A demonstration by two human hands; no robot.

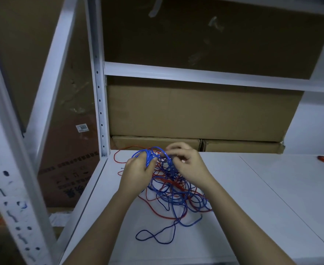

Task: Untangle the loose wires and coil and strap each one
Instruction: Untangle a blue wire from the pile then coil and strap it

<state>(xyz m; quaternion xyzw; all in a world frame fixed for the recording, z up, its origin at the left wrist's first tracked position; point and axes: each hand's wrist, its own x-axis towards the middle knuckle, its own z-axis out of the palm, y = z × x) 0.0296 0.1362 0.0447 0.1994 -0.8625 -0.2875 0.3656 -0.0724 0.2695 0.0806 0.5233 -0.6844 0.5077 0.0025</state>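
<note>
A blue wire (178, 196) and a red wire (153, 207) lie tangled together on the white shelf board (252, 197). My left hand (136, 171) grips a bundle of blue loops (147, 153) lifted above the heap. My right hand (188, 163) is beside it, its fingers curled and pinching blue strands at the top of the loops. A loose blue end (153, 236) trails toward the front of the board. One red strand (117, 155) runs out to the back left.
Cardboard boxes (195, 111) stand at the back of the shelf under a white crossbeam (195, 73). A perforated white upright (98, 92) rises at the left. A small red object (323, 158) lies at the far right. Another box (69, 169) sits lower left.
</note>
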